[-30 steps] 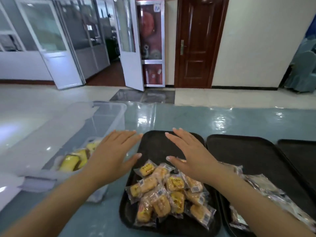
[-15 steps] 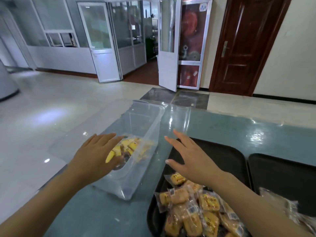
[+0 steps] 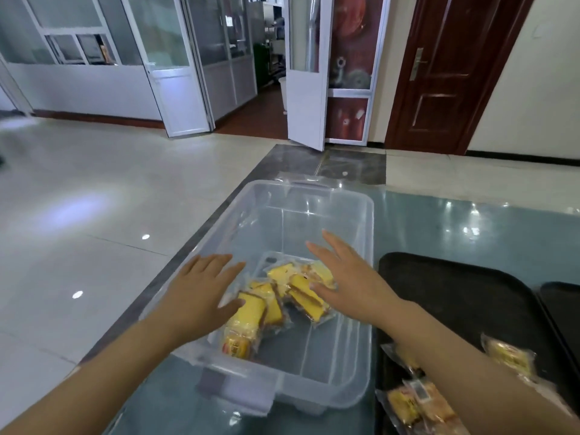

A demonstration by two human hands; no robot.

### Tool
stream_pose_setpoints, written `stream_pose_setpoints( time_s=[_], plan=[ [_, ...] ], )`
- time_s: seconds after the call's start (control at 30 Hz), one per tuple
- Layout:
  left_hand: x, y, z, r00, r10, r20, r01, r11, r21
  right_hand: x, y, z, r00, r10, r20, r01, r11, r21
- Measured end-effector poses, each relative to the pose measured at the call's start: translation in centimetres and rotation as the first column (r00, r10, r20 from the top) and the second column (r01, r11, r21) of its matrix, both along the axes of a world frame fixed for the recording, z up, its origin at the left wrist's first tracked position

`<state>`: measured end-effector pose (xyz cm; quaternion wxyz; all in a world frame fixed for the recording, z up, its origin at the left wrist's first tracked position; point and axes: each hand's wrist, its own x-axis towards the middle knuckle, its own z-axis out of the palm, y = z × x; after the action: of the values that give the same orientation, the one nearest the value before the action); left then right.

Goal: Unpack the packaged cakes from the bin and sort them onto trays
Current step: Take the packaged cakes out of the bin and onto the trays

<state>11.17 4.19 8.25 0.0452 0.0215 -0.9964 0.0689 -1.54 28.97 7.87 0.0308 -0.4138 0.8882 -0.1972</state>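
Observation:
A clear plastic bin (image 3: 361, 312) stands on the blue-green table and holds several yellow packaged cakes (image 3: 251, 312) heaped in its near left part. My left hand (image 3: 201, 290) hovers over the bin's left rim with fingers straight, its thumb near one cake. Over the bin's middle my right hand (image 3: 348, 277) is spread flat, with cakes beneath its thumb. Neither hand holds anything. A black tray (image 3: 455, 293) lies right of the bin, with several wrapped cakes (image 3: 417, 403) at its near end, partly hidden by my right forearm.
A second black tray (image 3: 561, 302) shows at the right edge. The table's left edge runs just left of the bin, with tiled floor beyond. Open white glass doors and a dark wooden door stand at the far wall.
My view has swung left, so the bin now sits in the middle. Both hands have moved from above the tray to above the bin, still flat and holding nothing.

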Motion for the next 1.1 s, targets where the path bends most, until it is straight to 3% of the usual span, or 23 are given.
stream_pose_setpoints(
  time_s=[0.13, 0.23, 0.37, 0.47, 0.67, 0.83, 0.97, 1.1],
  plan=[
    [-1.5, -3.0, -2.1, 0.988, -0.086, 0.125, 0.079, 0.995, 0.060, -1.6, -5.9, -1.9, 0.999, -0.032, 0.036, 0.031, 0.999, 0.022],
    [-3.4, -3.8, -4.0, 0.942, -0.124, 0.313, 0.124, 0.992, 0.019, -2.6, -8.7, -3.7, 0.995, -0.068, 0.071, 0.062, 0.995, 0.074],
    [-6.5, -3.9, -7.2, 0.823, -0.193, 0.534, 0.246, 0.969, -0.029, -4.2, -9.3, -5.7, 0.982, -0.129, 0.135, 0.100, 0.974, 0.201],
    [-9.0, -3.3, -9.4, 0.706, -0.185, 0.684, 0.308, 0.949, -0.061, -5.5, -8.8, -6.0, 0.963, -0.204, 0.178, 0.169, 0.966, 0.197],
    [-10.6, -1.7, -12.6, 0.572, -0.153, 0.806, 0.319, 0.946, -0.046, -5.9, -8.4, -6.2, 0.945, -0.235, 0.228, 0.204, 0.967, 0.153],
    [-10.4, -2.7, -13.3, 0.572, -0.170, 0.802, 0.329, 0.944, -0.035, -5.6, -8.6, -6.1, 0.951, -0.222, 0.214, 0.187, 0.967, 0.173],
    [-10.4, -2.8, -13.2, 0.666, -0.173, 0.726, 0.370, 0.921, -0.120, -5.0, -8.6, -6.3, 0.963, -0.191, 0.189, 0.145, 0.962, 0.232],
    [-10.4, -3.8, -14.8, 0.683, -0.112, 0.722, 0.322, 0.933, -0.159, -4.8, -8.6, -6.3, 0.962, -0.191, 0.193, 0.141, 0.959, 0.246]
  ],
)
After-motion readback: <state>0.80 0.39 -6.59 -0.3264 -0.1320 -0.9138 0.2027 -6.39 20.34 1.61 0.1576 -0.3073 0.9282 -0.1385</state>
